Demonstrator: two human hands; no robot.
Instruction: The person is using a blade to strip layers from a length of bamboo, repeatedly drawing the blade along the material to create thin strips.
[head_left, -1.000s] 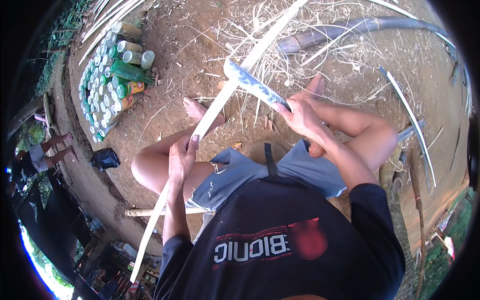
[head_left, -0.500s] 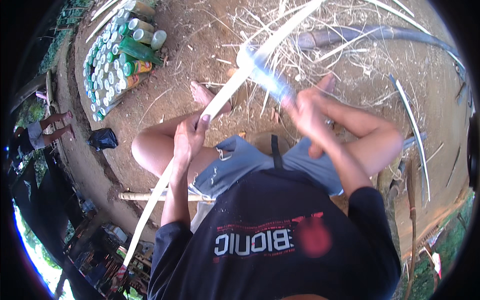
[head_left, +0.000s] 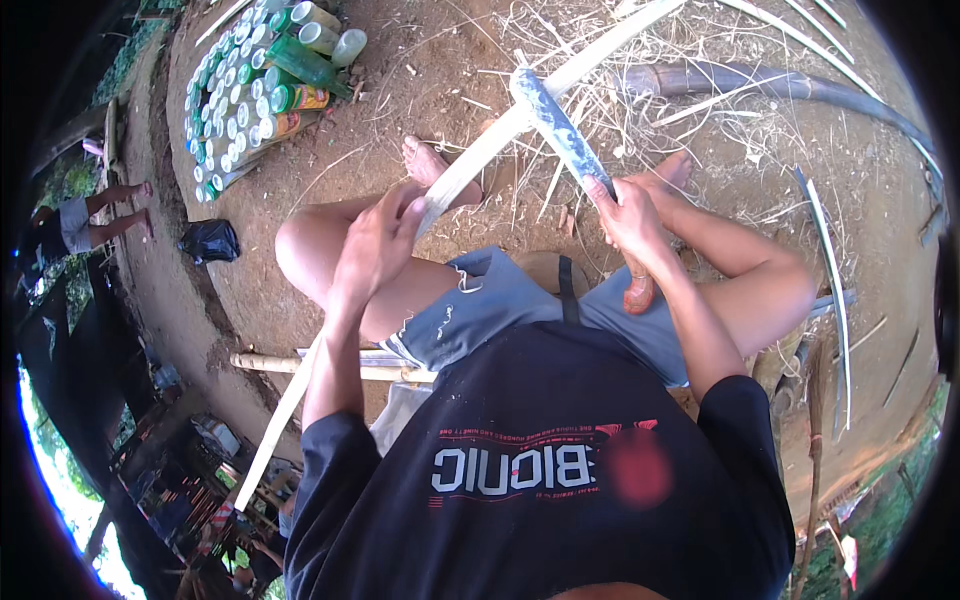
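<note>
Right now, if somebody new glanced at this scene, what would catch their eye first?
Probably the long pale bamboo strip running diagonally across the middle, steadied by the left hand. The right hand grips a big blade laid across the strip near the top centre. At upper left, a cluster of green bottles lies on the bare dirt ground.

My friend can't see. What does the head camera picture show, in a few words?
A person sitting on bare dirt holds a long pale bamboo strip in the left hand and lays a big knife, gripped in the right hand, across it. Green bottles and cans lie nearby.
</note>
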